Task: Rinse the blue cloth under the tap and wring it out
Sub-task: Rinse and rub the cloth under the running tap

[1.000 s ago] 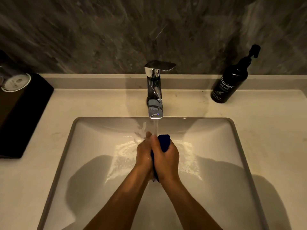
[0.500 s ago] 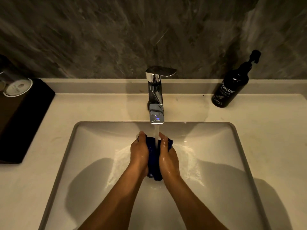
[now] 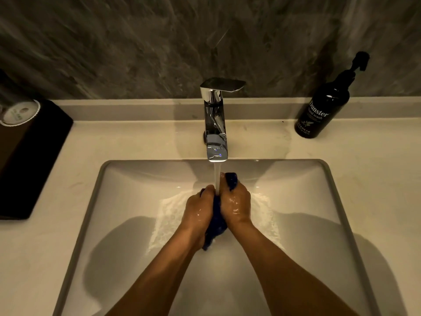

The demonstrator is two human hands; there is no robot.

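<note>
The blue cloth [image 3: 216, 222] is bunched between the left hand [image 3: 199, 210] and right hand [image 3: 235, 202], both clenched on it under the tap [image 3: 216, 124] stream, mid-sink [image 3: 95, 201], well apart from its edges. A soap bottle [image 3: 323, 106] stands on the surface [image 3: 376, 169] at right.

The tap [image 3: 216, 124] overhangs the sink's [image 3: 95, 192] back rim; basin lies open either side. A bottle [image 3: 323, 108] stands right of the tap.
</note>
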